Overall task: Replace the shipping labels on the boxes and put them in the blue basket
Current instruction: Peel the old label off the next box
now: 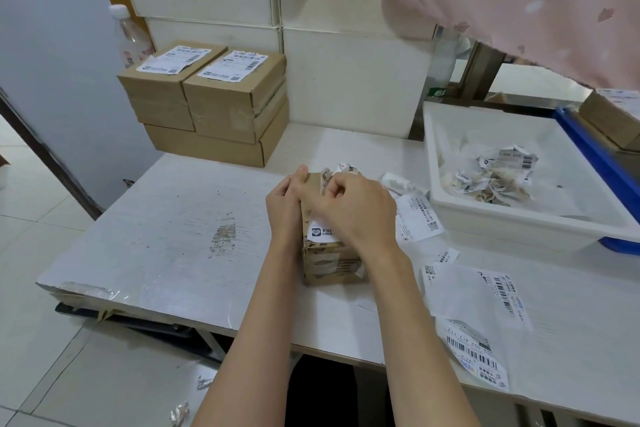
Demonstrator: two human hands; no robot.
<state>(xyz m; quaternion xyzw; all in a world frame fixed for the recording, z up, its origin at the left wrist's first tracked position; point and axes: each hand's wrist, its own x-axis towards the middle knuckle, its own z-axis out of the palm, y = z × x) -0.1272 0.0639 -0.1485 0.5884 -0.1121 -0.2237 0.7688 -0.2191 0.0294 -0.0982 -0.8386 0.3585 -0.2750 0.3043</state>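
Note:
A small cardboard box (330, 262) stands on the white table (180, 218) in front of me. My left hand (285, 198) grips its left side. My right hand (353, 210) lies across its top, fingers pinched on the white shipping label (320, 230), whose far end is crumpled and lifted off the box. At the right edge the blue basket (588, 146) shows only its rim, with a brown box (613, 121) inside. Fresh labels (476, 343) lie on the table at the right.
Stacked cardboard boxes (214, 104) with labels stand at the back left, a plastic bottle (130, 36) behind them. A white tray (519, 218) holding torn label scraps sits right of my hands. Loose label papers (417, 218) lie beside the box. Pink cloth hangs above.

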